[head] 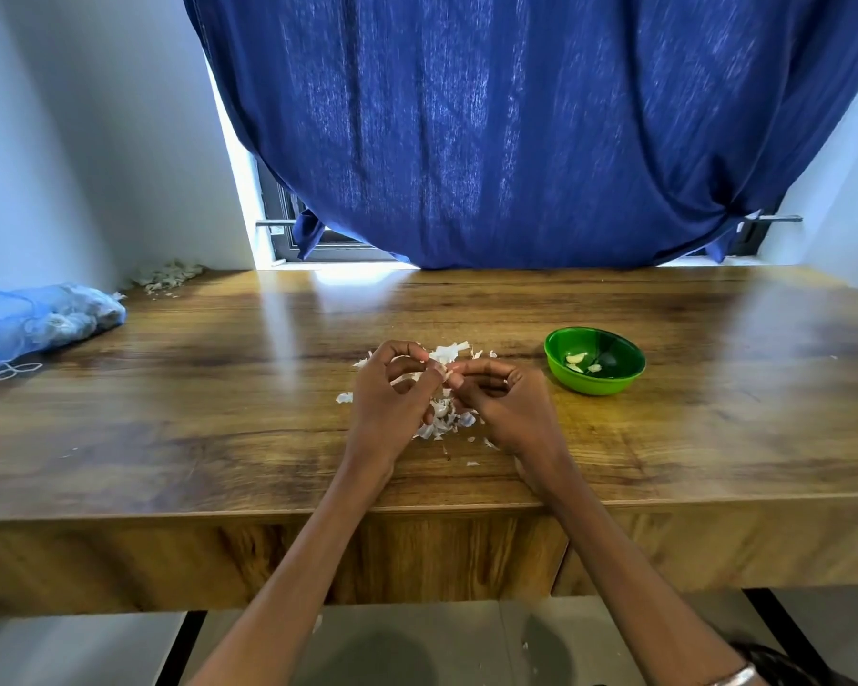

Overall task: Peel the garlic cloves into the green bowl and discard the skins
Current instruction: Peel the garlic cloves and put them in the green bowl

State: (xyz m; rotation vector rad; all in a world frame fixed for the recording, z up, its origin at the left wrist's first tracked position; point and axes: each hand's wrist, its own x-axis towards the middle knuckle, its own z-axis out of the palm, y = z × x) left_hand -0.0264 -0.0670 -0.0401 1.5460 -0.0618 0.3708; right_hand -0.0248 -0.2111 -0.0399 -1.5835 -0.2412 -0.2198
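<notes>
**Both hands working 1 clove above the skins**

Head view: the left hand (392,393) and right hand (504,401) are meeting over the middle of the table (664,462), fingertips nearly touching. Between them a small pale clove (442,377) is being pinched; the left thumb and fingers are curling round it from one side, and the right hand's fingertips are closing on it from the other. Each grip is therefore clamped on the clove, though exactly how much of it each hand covers is too small to tell. A thin strip of skin is hanging inside the curl of the left hand.

Under and just beyond the hands, loose white skins (444,423) are lying scattered on the table, some showing behind the fingers and some between the wrists.

The bowl (615,383), green, is sitting on the table to the right of the hands, near but apart from them. About 3 peeled cloves (576,359) are lying in its bottom.

At the far left a blue mesh bag (36,319) is resting on the table, and a second heap of skins (167,275) is lying in the back left corner. A blue curtain (516,131) is hanging behind the table.
</notes>
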